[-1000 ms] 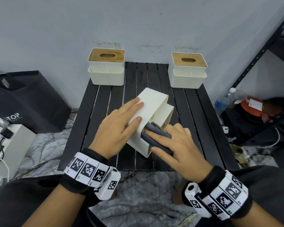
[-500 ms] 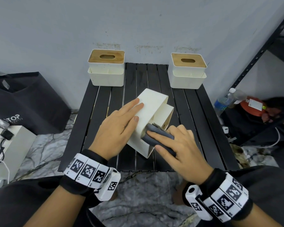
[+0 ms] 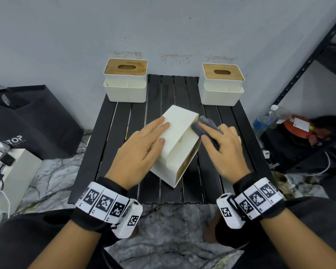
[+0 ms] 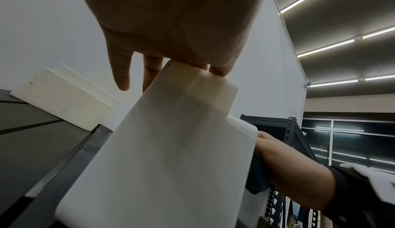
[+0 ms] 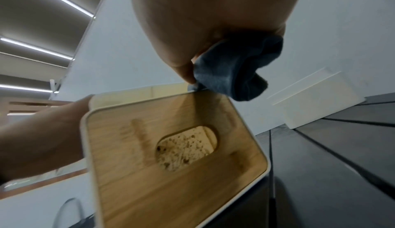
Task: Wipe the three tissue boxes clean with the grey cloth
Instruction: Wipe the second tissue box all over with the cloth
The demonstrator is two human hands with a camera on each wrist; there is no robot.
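A cream tissue box [image 3: 178,140] lies tipped on its side in the middle of the black slatted table [image 3: 109,136]. Its wooden lid [image 5: 171,147] faces right. My left hand [image 3: 144,146] presses flat on the box's upper face with straight fingers. My right hand [image 3: 221,144] holds the bunched grey cloth [image 3: 202,126] against the box's far right edge. In the right wrist view the thumb pinches the cloth [image 5: 230,69]. Two more cream boxes with wooden lids stand upright at the back left [image 3: 125,84] and the back right [image 3: 221,86].
The table stands against a grey wall. A black bag [image 3: 33,121] and a white case [image 3: 12,171] sit on the floor to the left. A black metal shelf [image 3: 306,61], a water bottle [image 3: 264,119] and a red item [image 3: 299,127] are to the right.
My right hand has slid the grey cloth along the box's right side, from its near end to its far end. The left hand stays flat on the box.
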